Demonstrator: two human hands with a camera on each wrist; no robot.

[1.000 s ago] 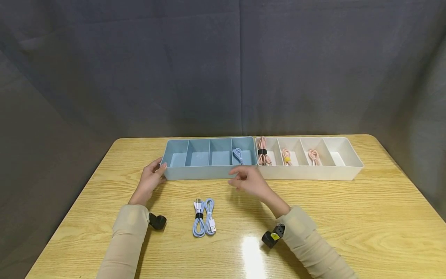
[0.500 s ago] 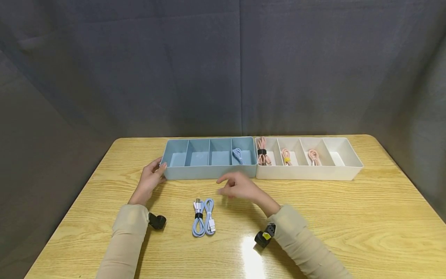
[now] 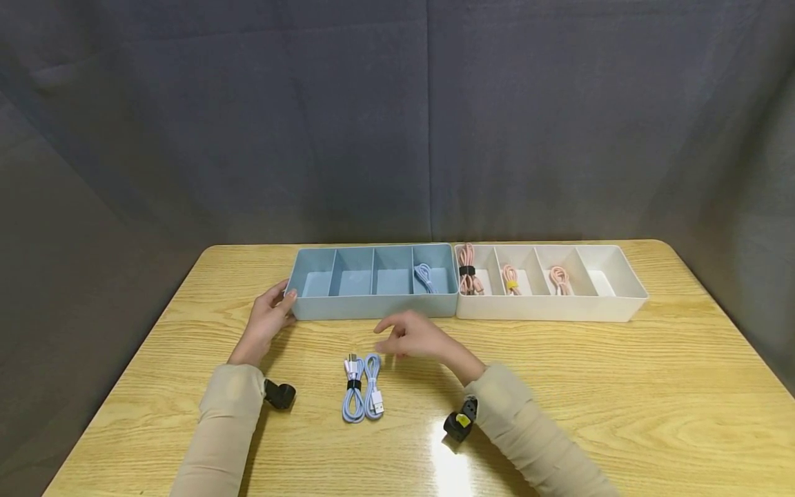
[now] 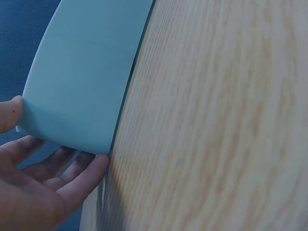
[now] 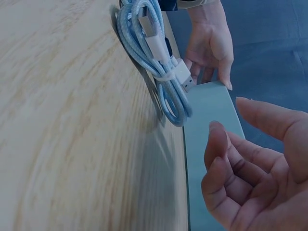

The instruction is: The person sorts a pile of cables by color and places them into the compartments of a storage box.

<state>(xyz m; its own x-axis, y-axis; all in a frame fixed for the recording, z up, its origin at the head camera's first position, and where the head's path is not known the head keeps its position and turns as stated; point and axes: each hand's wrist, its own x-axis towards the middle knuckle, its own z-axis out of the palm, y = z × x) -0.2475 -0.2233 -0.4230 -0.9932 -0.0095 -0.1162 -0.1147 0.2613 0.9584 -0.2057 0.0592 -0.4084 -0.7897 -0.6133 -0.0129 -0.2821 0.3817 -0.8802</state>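
My left hand (image 3: 263,323) holds the left end of a blue divided storage box (image 3: 354,308), thumb at the front corner of the rim and fingers along the end wall. My right hand (image 3: 415,337) hovers in front of this box, thumb and forefinger apart, other fingers bent, nothing between them. Just left of its fingertips, two coiled light-blue USB cables lie side by side on the table. One cable (image 3: 354,408) has a black strap; the other cable (image 3: 371,376) has a white tie and a white plug. Another blue cable (image 3: 424,275) sits in the box's rightmost compartment.
A white divided box (image 3: 553,308) adjoins the blue one on the right. Pink cables lie in three compartments: one pink cable (image 3: 467,266) with a black strap, one (image 3: 511,278) with a yellow band, one (image 3: 560,279) farther right. A dark curtain (image 3: 397,124) hangs behind the table.
My right hand has moved left and slightly toward me, from in front of the blue box's right end to beside the two table cables. My left hand has stayed put.
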